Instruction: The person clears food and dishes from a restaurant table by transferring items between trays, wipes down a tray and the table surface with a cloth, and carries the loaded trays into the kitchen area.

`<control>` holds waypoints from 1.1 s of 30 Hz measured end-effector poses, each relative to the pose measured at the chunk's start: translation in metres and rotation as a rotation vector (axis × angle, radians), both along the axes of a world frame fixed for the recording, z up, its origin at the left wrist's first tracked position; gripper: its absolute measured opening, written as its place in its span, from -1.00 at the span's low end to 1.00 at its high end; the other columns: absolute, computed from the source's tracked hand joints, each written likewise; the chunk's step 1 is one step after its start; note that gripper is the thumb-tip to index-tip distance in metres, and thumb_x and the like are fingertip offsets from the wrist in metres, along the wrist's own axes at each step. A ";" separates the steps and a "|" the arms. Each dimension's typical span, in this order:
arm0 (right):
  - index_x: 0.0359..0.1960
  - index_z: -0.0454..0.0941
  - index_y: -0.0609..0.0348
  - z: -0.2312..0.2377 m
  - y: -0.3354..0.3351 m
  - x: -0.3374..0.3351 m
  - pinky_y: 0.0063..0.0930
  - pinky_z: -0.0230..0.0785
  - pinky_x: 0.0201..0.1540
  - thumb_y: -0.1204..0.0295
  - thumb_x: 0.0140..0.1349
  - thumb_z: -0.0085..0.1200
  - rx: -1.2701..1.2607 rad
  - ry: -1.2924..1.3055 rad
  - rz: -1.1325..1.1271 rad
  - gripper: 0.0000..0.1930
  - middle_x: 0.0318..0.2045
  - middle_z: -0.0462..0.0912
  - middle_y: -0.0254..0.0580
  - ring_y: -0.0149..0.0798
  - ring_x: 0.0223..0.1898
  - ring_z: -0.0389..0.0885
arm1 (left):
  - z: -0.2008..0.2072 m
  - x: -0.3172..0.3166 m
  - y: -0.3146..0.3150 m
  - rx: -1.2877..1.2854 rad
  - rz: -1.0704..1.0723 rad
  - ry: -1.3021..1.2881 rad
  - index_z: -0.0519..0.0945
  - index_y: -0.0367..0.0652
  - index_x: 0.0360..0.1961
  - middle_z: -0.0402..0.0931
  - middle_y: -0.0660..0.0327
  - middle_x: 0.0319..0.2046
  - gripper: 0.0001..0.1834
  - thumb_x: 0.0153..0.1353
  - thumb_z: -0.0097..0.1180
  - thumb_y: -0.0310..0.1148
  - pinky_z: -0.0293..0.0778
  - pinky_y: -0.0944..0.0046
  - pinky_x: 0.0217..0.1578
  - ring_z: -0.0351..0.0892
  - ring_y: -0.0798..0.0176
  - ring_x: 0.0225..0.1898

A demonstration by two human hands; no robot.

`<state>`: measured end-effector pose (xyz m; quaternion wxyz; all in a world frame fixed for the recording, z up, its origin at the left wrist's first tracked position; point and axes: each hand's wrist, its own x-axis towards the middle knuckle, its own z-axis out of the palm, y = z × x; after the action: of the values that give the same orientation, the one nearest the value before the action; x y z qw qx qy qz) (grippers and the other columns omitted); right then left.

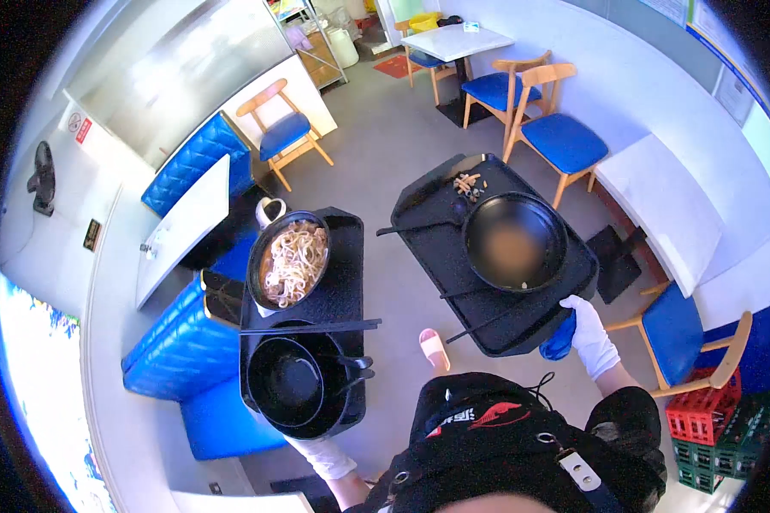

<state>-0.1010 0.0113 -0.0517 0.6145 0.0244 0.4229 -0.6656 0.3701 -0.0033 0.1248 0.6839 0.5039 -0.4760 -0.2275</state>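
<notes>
My left hand (323, 456), in a white glove, grips the near edge of a black tray (346, 295); its fingers are mostly hidden beneath. That tray bears a black bowl of noodles (293, 263) in brown broth, a pair of black chopsticks (312, 327) and stacked black bowls (287, 378) with dark spoon handles at their side. My right hand (592, 335), also white-gloved, closes on the near right corner of a second black tray (428, 252), with a blue cloth (559, 339) bunched under it. A black bowl (532, 284) with blurred contents, a black ladle (453, 213), chopsticks and small food scraps (468, 185) lie there.
Blue booth seats (188, 342) and a white table (188, 224) stand at left. Wooden chairs with blue seats (565, 142) and a white table (666, 209) line the right. Red and green crates (701, 419) are stacked at lower right. A pink slipper (434, 349) shows below.
</notes>
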 end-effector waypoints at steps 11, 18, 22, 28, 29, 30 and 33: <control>-0.10 0.50 0.19 0.033 -0.193 -0.007 -0.19 0.36 0.08 0.44 0.03 0.07 -0.025 -0.029 -0.054 -0.66 -0.16 0.62 -0.13 -0.06 -0.11 0.53 | 0.047 -0.030 -0.220 -0.039 -0.098 -0.037 0.13 -0.14 0.36 0.19 0.10 0.30 -0.42 0.37 -0.08 -0.24 0.24 0.08 0.27 0.24 0.13 0.27; -0.11 0.52 0.19 0.061 -0.310 -0.022 -0.22 0.38 0.06 0.44 0.03 0.07 -0.026 -0.023 -0.077 -0.67 -0.19 0.63 -0.15 -0.09 -0.13 0.55 | 0.055 -0.025 -0.362 -0.022 -0.264 0.052 0.04 -0.13 0.39 0.14 0.11 0.33 -0.41 0.41 -0.14 -0.25 0.00 0.14 0.36 0.13 0.15 0.34; -0.12 0.53 0.20 0.068 -0.383 -0.036 -0.24 0.39 0.04 0.45 0.03 0.07 0.002 -0.041 -0.068 -0.68 -0.21 0.64 -0.17 -0.10 -0.15 0.56 | 0.062 -0.047 -0.429 -0.039 -0.217 0.010 0.05 -0.14 0.39 0.15 0.11 0.32 -0.41 0.40 -0.13 -0.26 0.01 0.15 0.36 0.14 0.15 0.33; -0.21 0.55 0.19 0.077 -0.501 -0.064 -0.27 0.42 -0.01 0.48 0.01 0.08 -0.081 -0.096 -0.113 -0.74 -0.26 0.65 -0.19 -0.11 -0.19 0.57 | 0.060 -0.082 -0.528 -0.039 -0.186 -0.015 0.06 -0.15 0.38 0.16 0.11 0.32 -0.41 0.39 -0.12 -0.26 0.03 0.15 0.35 0.15 0.15 0.32; -0.24 0.56 0.19 0.069 -0.521 -0.070 -0.27 0.43 -0.03 0.48 0.01 0.08 -0.068 -0.092 -0.111 -0.76 -0.27 0.65 -0.20 -0.11 -0.21 0.57 | 0.059 -0.089 -0.546 -0.039 -0.187 -0.025 0.06 -0.15 0.38 0.16 0.10 0.32 -0.41 0.39 -0.12 -0.27 0.03 0.15 0.34 0.15 0.15 0.32; -0.26 0.56 0.18 0.060 -0.541 -0.078 -0.27 0.44 -0.05 0.49 0.00 0.08 -0.055 -0.089 -0.110 -0.78 -0.29 0.64 -0.20 -0.12 -0.23 0.57 | 0.058 -0.096 -0.563 -0.038 -0.184 -0.036 0.06 -0.15 0.38 0.16 0.10 0.31 -0.41 0.39 -0.11 -0.27 0.04 0.15 0.34 0.15 0.15 0.31; -0.34 0.56 0.18 0.063 -0.594 -0.106 -0.28 0.46 -0.11 0.49 -0.01 0.09 -0.023 -0.074 -0.127 -0.84 -0.35 0.64 -0.22 -0.13 -0.29 0.58 | 0.045 -0.122 -0.613 -0.029 -0.160 -0.038 0.07 -0.16 0.38 0.17 0.10 0.31 -0.41 0.39 -0.11 -0.27 0.04 0.16 0.34 0.16 0.16 0.31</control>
<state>-0.2073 -0.5831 0.0115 0.5864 0.0690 0.3897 -0.7067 0.2485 -0.6164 0.1700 0.6616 0.4583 -0.5311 -0.2649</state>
